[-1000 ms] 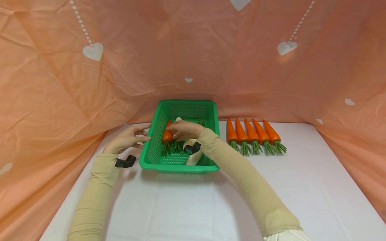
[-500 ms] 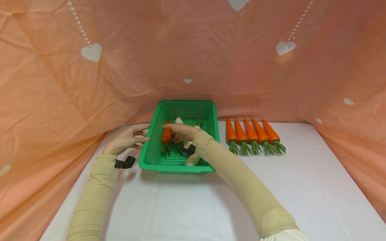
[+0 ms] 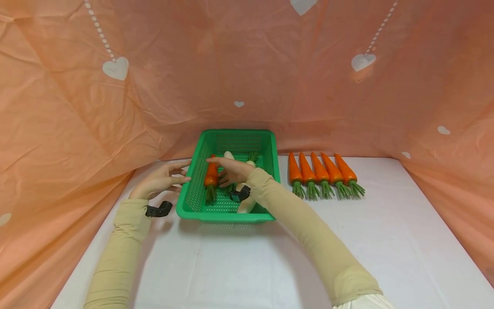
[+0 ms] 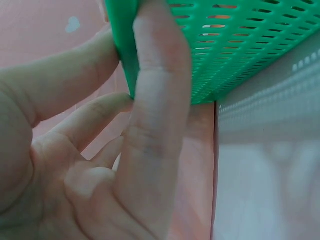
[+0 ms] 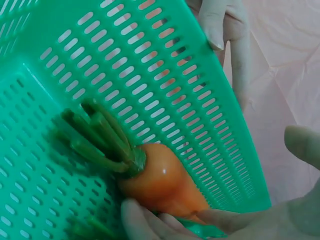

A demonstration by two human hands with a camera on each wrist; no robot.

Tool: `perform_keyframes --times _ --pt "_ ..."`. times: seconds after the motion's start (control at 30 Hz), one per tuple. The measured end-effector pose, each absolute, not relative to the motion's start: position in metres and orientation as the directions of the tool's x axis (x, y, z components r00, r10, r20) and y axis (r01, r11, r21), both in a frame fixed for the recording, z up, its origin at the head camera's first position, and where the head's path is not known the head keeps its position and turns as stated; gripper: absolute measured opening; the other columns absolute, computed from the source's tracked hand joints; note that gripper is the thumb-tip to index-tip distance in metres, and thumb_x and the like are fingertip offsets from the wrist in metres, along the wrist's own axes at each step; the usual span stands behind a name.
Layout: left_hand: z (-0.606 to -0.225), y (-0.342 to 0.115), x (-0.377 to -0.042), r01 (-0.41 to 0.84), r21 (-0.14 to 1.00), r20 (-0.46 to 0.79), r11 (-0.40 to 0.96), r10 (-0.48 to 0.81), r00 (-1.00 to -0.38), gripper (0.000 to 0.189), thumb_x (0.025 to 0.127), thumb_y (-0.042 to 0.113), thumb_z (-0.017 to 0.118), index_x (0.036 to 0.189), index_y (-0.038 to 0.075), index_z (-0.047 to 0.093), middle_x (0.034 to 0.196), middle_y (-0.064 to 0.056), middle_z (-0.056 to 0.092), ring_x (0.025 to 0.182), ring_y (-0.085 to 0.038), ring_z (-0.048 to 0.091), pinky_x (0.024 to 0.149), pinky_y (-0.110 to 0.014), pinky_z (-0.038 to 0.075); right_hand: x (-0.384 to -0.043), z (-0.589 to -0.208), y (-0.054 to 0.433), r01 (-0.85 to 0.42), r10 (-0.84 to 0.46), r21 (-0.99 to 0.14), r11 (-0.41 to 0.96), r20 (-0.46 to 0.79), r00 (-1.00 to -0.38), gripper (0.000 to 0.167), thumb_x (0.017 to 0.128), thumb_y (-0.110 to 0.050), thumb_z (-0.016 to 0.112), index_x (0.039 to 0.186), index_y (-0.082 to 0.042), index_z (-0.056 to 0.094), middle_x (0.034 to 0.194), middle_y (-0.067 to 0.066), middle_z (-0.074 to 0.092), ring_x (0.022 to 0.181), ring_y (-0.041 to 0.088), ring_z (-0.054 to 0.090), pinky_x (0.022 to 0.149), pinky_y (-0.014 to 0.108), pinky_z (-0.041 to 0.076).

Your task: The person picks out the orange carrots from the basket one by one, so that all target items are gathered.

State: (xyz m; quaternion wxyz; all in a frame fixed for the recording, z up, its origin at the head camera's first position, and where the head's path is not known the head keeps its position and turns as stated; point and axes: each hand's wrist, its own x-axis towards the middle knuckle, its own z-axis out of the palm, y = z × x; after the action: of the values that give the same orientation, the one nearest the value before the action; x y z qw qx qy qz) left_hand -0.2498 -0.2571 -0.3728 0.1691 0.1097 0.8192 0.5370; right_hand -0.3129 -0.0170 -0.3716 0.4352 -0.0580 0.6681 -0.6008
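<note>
In the head view a green basket (image 3: 225,217) holds an orange carrot (image 3: 211,175) along its left side, green stems toward the front. My right hand (image 3: 233,169) reaches into the basket, its fingers against the carrot. In the right wrist view the fingers (image 5: 150,222) touch the carrot's side, while the thumb (image 5: 305,142) stands apart from it. Outside the basket's left wall, my left hand (image 3: 160,180) touches the rim with extended fingers. Two white radishes lie in the basket, one radish (image 3: 247,205) partly under my right wrist, another radish (image 3: 229,155) behind the hand.
Several carrots (image 3: 320,171) lie in a row on the white table (image 3: 347,240), right of the basket, stems toward the front. An orange cloth (image 3: 173,64) with white hearts hangs behind and at both sides. A black wrist camera (image 3: 159,209) sits on each arm.
The carrot in the basket has shifted slightly left and forward, closer to the left wall. My right hand has moved a little left and its fingers have spread. The left hand stays at the rim.
</note>
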Motion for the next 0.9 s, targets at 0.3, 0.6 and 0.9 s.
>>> perform_keyframes --times 0.3,0.6,0.9 --pt "-0.372 -0.258 -0.248 0.015 0.908 -0.161 0.419 0.381 -0.910 0.070 0.093 0.016 0.064 0.152 0.012 0.027 0.125 -0.024 0.046 0.101 -0.027 0.057 0.080 -0.038 0.054 -0.310 -0.373 -0.018 0.453 -0.551 -0.840 0.300 -0.540 -0.636 0.072 0.096 -0.040 0.056 0.153 -0.014 0.021 0.141 0.026 0.032 0.113 0.034 0.050 0.098 0.042 0.044" --pt "-0.372 -0.260 -0.248 0.022 0.915 -0.147 0.404 0.382 -0.912 0.070 0.093 0.014 0.065 0.151 0.007 0.028 0.124 -0.026 0.046 0.095 -0.027 0.061 0.076 -0.039 0.056 -0.305 -0.378 -0.017 0.368 -0.642 -0.872 0.324 -0.488 -0.591 0.060 0.097 -0.020 0.057 0.146 0.001 0.030 0.131 0.023 0.043 0.114 0.034 0.054 0.097 0.042 0.045" --pt "-0.370 -0.258 -0.249 0.010 0.898 -0.171 0.439 0.370 -0.913 0.070 0.093 0.020 0.065 0.152 0.011 0.027 0.125 -0.026 0.045 0.093 -0.030 0.060 0.077 -0.037 0.055 -0.304 -0.386 -0.018 0.304 -0.705 -0.881 0.363 -0.473 -0.529 0.039 0.094 -0.001 0.058 0.130 0.011 0.048 0.109 0.019 0.062 0.092 0.026 0.064 0.092 0.041 0.049"
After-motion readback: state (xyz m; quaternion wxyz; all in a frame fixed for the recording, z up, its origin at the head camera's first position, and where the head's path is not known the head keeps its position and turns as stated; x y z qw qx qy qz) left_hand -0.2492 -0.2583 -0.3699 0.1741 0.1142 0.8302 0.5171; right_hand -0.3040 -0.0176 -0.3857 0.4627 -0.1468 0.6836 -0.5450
